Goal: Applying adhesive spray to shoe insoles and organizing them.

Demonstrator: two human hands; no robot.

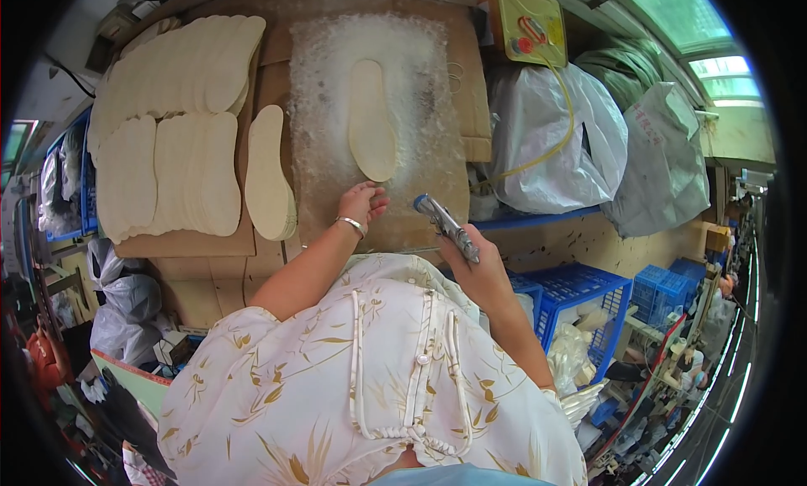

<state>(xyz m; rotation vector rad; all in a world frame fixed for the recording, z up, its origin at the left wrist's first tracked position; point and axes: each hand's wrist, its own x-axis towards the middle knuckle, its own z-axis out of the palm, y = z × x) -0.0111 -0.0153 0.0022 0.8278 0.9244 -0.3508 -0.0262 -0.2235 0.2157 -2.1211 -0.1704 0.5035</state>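
Observation:
A cream-coloured shoe insole [372, 120] lies flat on a board [424, 108] crusted with whitish residue. My left hand [362, 203], with a bracelet at the wrist, is at the insole's near end. Its fingers are loosely bent and apart, and nothing shows between them; whether a fingertip touches the insole's edge, I cannot tell. In my right hand [477, 263] is a metal spray gun [451, 225], its blue-tipped nozzle aimed up and left, toward the board. The fingers wrap round its handle, which hides most of them. The gun is apart from the insole.
Left of the board lies a small stack of insoles [269, 175], beside overlapping rows of more insoles [193, 171] on cardboard [189, 247]. At right are a yellow container [530, 23], a yellow hose [572, 120], large plastic bags [546, 166] and a blue crate [580, 297].

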